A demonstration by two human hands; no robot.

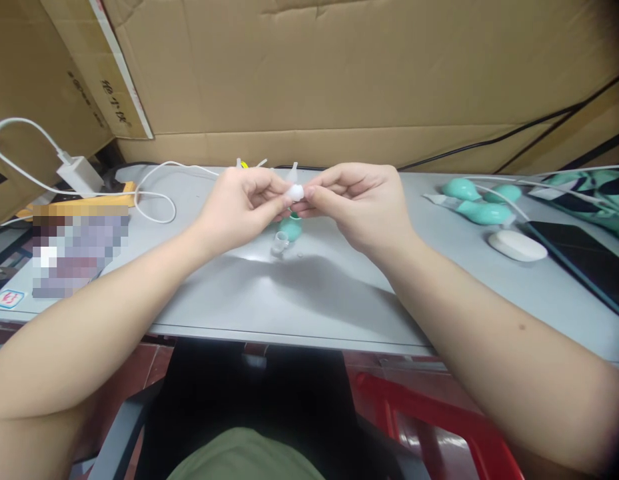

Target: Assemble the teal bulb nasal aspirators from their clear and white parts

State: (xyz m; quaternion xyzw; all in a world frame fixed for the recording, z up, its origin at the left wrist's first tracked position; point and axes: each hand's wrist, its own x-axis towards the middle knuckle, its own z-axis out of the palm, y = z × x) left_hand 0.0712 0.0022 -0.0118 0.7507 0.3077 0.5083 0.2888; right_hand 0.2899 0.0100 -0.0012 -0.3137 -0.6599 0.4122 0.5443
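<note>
Above the middle of the table (269, 313), my left hand (244, 203) and my right hand (362, 200) meet, both pinching a small white rounded plastic piece (296, 193) between thumbs and fingertips. Its exact kind does not show. Just beneath the fingers lies a teal bulb (290, 230), partly covered by them. In front of the bulb are see-through plastic parts (278, 245), one of them ring-shaped at the top. A pale narrow tip (294, 172) shows behind the white piece; whether the two are joined, I cannot tell.
To the right lie several teal bulbs (485, 213), a white oval case (518, 245) and a dark phone (584, 267). A white charger (80, 177) with a looping cable stands at left. Cardboard (339, 73) walls the back. A red stool (439, 420) is below.
</note>
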